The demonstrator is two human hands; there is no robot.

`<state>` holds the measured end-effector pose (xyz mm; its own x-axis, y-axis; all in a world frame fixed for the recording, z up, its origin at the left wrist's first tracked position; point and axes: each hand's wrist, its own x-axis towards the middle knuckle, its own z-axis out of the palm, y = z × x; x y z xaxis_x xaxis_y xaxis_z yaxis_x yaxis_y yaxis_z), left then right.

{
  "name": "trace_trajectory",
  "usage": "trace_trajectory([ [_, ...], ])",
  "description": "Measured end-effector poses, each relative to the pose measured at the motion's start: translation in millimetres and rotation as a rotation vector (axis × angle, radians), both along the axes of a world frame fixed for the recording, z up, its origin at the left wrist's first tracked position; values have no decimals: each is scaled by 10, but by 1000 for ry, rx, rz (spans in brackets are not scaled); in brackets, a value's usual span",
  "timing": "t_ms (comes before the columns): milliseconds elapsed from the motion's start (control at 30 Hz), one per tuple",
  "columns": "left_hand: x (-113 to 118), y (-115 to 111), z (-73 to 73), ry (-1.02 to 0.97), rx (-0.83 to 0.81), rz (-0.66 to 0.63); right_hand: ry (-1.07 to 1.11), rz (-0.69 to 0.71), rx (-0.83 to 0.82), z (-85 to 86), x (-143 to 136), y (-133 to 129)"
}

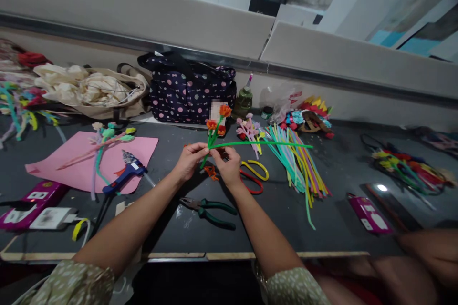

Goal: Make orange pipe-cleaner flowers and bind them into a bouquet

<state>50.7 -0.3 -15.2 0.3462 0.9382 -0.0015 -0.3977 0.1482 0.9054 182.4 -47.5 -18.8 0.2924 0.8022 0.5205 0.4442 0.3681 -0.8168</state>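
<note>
Between my hands is a small bunch of orange pipe-cleaner flowers (224, 111) on green stems. My left hand (193, 158) pinches the stems where they meet. My right hand (227, 164) pinches a long green pipe cleaner (268, 143) at that same spot, and its free end stretches far to the right. Below my hands lies a crumpled orange piece (212, 172). Scissors (255, 177) with one red and one yellow handle rest beside my right hand. Green-handled pliers (211, 209) lie between my forearms.
Many-coloured pipe cleaners (300, 162) lie loose on the right. A blue glue gun (127, 171) rests on pink paper (146, 145) at left. Behind stand a dotted bag (189, 90) and a green bottle (244, 100). Purple power strips (368, 214) and another person's arm (432, 248) are at right.
</note>
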Motion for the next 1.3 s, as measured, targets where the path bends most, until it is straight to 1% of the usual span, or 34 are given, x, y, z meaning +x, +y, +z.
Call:
trace_trajectory([
  [100, 11, -17, 6, 7, 24, -12, 54, -2, -12, -2, 3, 7],
  [267, 21, -27, 14, 20, 61, -20, 129, 49, 10, 31, -5, 7],
  [467, 20, -26, -15, -26, 4, -58, 214, 84, 10, 64, -26, -13],
  [600, 20, -29, -13, -80, -15, -82, 370, 162, -2, 88, -45, -8],
  [733, -7, -12, -20, -75, 45, -123, 557, 231, -37, 114, -73, 4],
  [833, -44, 7, -32, -64, 80, -168, 626, 288, -56, 134, -81, -1],
  [967, -85, 7, -14, -51, 118, -226, 639, 363, -84, 145, -63, -14],
  [1133, -118, 1, 45, -24, 148, -229, 590, 406, -103, 175, -47, -40],
  [1300, -166, 49, 17, 0, 164, -290, 558, 423, -118, 197, -40, -75],
])
